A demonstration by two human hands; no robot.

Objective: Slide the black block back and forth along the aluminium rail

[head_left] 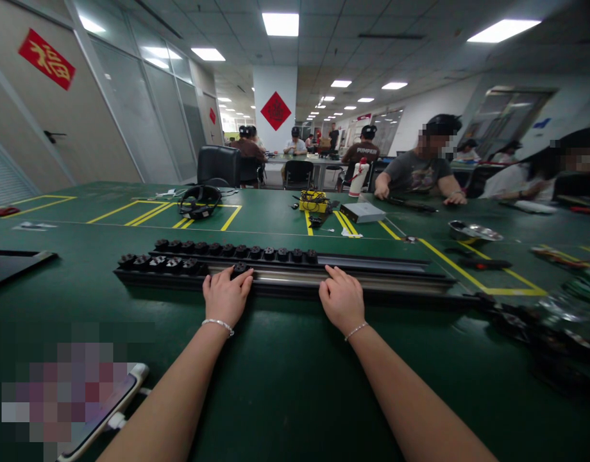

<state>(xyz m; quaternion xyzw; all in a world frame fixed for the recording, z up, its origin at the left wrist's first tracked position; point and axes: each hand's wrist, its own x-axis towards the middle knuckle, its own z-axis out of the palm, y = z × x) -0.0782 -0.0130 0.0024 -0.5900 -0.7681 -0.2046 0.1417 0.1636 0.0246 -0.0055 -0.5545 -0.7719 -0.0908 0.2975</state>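
Two long black rails lie side by side across the green table in front of me. Along the far rail (372, 262) stands a row of several small black socket modules (242, 251). The near rail (285, 276) has a shiny metal channel and more modules (158, 263) at its left end. My left hand (226, 296) is closed around a single black socket module (240, 267) in the near rail, apart from that left group. Farther right, my right hand (343, 296) grips the same rail's near edge, its fingertips over the channel.
A phone (100, 410) lies at the lower left, a black tray (16, 266) at the left edge. Black parts (516, 324) and a metal bowl (475, 231) lie to the right. Beyond are a headset (199, 202), a white box (362, 212) and a seated person (422, 173).
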